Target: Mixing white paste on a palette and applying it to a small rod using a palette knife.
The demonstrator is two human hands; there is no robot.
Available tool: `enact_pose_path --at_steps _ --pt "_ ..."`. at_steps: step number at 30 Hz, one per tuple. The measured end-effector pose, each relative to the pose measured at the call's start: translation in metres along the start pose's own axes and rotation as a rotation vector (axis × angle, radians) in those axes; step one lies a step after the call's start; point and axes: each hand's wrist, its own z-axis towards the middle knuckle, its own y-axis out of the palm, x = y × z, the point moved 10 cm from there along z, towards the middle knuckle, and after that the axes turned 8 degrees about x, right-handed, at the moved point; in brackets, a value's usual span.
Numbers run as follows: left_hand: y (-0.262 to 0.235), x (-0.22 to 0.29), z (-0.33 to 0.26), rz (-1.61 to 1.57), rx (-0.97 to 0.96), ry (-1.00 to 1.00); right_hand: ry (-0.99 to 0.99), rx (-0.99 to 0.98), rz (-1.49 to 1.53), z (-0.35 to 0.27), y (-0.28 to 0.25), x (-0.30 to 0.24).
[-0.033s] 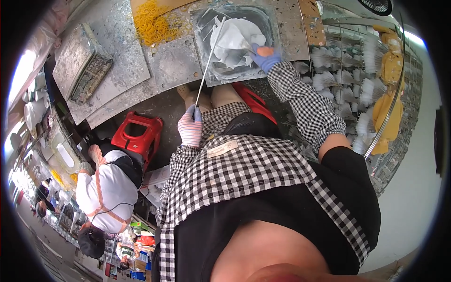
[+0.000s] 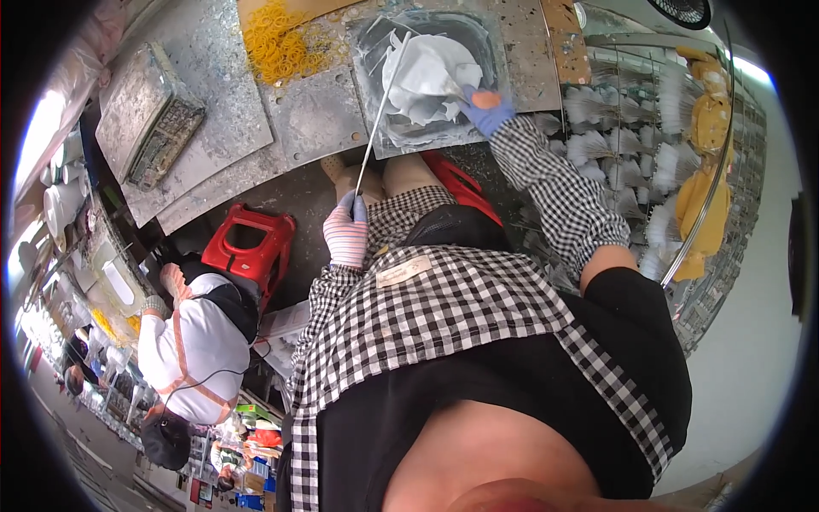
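My left hand [image 2: 346, 232], in a pink-and-white striped glove with greyish fingertips, is closed around the lower end of a long thin white rod [image 2: 378, 128]. The rod slants up and away over a grey, smeared square board or tray [image 2: 373, 141]. On that surface lies a spread heap of thick white paste [image 2: 431, 68], and the rod's far end reaches over its left part. At the paste's right edge is my right hand [image 2: 489, 111], in a blue glove with a bare patch. Its fingers look closed, but what they hold is hidden.
Yellow rubber bands [image 2: 281, 38] lie piled left of the paste. Farther left stands a stained block [image 2: 162, 119]. Racks of white bristle-like pieces [image 2: 610, 141] hang at right. A red stool [image 2: 249, 243] and a seated co-worker [image 2: 194, 350] are on the left.
My right hand has shifted slightly right and toward me at the paste's edge. My left hand and the rod stay put.
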Motion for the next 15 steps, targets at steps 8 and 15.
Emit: enact_pose_path --at_steps 8,15 --pt "-0.009 0.024 0.001 -0.074 -0.087 -0.171 -0.005 0.01 0.007 -0.036 -0.067 0.007" --pt "-0.005 0.012 0.005 0.001 0.036 0.042 0.008 0.022 0.017 -0.004 -0.016 -0.008"
